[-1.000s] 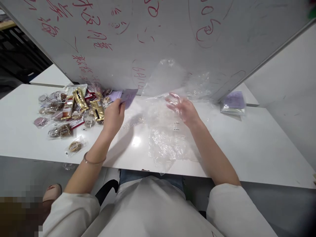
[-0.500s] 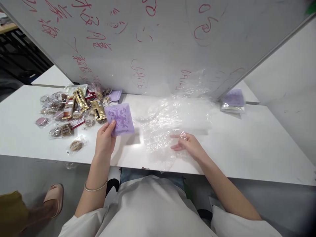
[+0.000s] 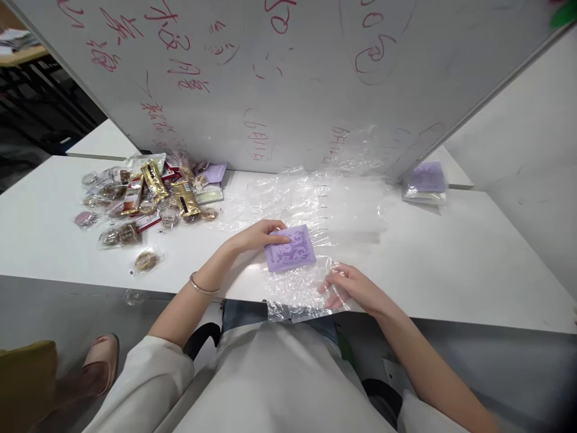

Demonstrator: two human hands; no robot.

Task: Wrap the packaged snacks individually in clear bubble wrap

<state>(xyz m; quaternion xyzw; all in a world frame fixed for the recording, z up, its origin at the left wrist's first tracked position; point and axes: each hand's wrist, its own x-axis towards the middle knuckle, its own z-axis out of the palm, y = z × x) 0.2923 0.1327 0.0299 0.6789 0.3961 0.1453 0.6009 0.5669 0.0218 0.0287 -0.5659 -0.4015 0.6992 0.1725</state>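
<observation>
The purple packet (image 3: 291, 248) is being clasped over clear film (image 3: 288, 289) by the left hand (image 3: 256, 236), its long axis running left-right, right end slightly farther off, while film is being touched by the loosely curled right hand (image 3: 350, 285), its hold unclear.

The left hand (image 3: 259, 236) hides part of the purple packet (image 3: 292, 251).

So there's a big whiteboard (image 3: 311, 102) with red marker writing (image 3: 178, 43) all over it. In front of its left end is a messy heap of wrapped snacks (image 3: 133, 195), gold-foil packets (image 3: 154, 180) on top, plus one clear-wrapped cookie (image 3: 146, 261) sitting apart. Past the whiteboard's left edge: a wood-topped desk (image 3: 22, 58) with papers (image 3: 18, 40). On the floor, well forward left of the whiteboard, somebody's beige slide sandal (image 3: 103, 355).
</observation>
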